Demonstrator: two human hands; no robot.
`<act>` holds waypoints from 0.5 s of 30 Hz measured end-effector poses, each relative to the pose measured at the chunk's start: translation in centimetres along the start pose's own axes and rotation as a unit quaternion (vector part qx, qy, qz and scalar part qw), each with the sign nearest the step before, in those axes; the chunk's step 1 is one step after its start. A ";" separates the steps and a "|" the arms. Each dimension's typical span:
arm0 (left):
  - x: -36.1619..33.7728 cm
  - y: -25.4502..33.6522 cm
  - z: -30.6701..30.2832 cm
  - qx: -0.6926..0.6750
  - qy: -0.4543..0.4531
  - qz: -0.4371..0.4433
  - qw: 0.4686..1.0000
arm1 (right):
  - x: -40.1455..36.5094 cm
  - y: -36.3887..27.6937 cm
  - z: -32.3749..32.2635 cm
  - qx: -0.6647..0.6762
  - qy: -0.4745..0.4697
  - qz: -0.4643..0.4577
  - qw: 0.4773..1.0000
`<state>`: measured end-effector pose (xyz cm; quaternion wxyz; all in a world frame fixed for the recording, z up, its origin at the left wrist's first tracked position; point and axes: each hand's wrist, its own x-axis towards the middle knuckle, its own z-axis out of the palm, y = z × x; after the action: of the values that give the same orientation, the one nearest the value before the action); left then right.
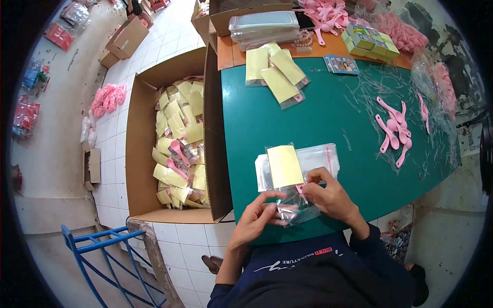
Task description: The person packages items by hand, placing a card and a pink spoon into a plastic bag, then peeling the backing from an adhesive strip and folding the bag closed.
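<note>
Gripping opposite sides of the clear bag (300, 211) with its yellow card (285, 167), the left hand (257, 214) and right hand (331, 196) were apart, at the near edge of the stack of plastic sleeves (322, 158), with pink spoons (393, 128) to its right and the cardboard box (137, 154) to its left.

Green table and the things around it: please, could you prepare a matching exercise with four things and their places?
Column 1
1. Large open cardboard box
2. Yellow card in a clear bag
3. Small group of pink spoons
4. Stacked yellow-green boxes

Column 2
A. On the right part of the green table
B. On the orange surface
C. On the floor, left of the table
D. Just beyond the left hand and right hand

Right pairs: 1-C, 2-D, 3-A, 4-B
</note>
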<state>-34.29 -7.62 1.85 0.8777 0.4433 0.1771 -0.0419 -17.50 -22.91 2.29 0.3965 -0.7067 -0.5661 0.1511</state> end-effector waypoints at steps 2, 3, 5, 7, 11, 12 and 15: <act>0.0 -0.3 -0.3 0.098 0.032 0.050 0.993 | -0.3 -0.2 -0.1 0.057 0.011 0.036 0.998; 0.2 -0.5 -0.2 0.195 0.055 0.088 0.975 | -0.3 -0.2 -0.1 0.074 0.012 0.038 0.996; 0.6 -0.3 0.8 0.314 0.099 0.108 0.938 | -0.5 -0.2 0.0 0.107 0.012 0.046 0.993; 0.7 -0.3 0.8 0.324 0.129 0.089 0.933 | -0.7 -0.4 -0.3 0.127 0.013 0.059 0.990; 1.4 -1.4 0.8 0.322 0.170 0.135 0.921 | -1.4 -0.7 0.1 0.253 0.019 0.205 0.945; 1.5 -1.6 0.8 0.327 0.180 0.156 0.914 | -1.6 -0.5 0.4 0.291 0.033 0.215 0.932; 1.4 -1.8 0.5 0.314 0.168 0.160 0.921 | -2.1 -0.1 1.3 0.379 0.066 0.248 0.889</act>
<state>-33.26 -9.00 0.24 0.6462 0.7188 0.2264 0.1203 -19.09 -24.37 1.06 0.6201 -0.6282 -0.2450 0.4009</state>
